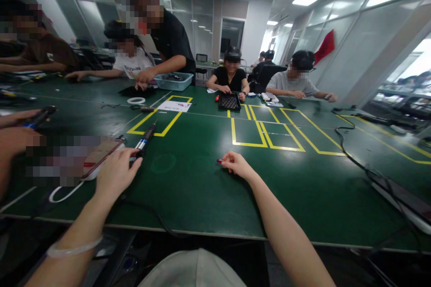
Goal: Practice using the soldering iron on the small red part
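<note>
On the left, my left hand (116,168) is wrapped round a blue-and-black screwdriver-like tool (143,141), whose thin metal tip points up and away from me. Its exact kind is not clear. My right hand (235,164) pinches a small red-and-dark piece (220,161) between thumb and fingertips, just above the green table (188,197). The piece is too small to name. Beside my left hand lies a phone-like device (101,154), partly blurred out, with a white cable loop (63,195) near it.
At the far left, a co-worker's hand (20,139) holds a similar tool (40,116). Yellow tape outlines (249,145) mark the table, and a white paper (175,106) lies in one. Black cables (353,157) cross the right side. Co-workers sit opposite, near a black tray (230,108) and blue basket (173,83).
</note>
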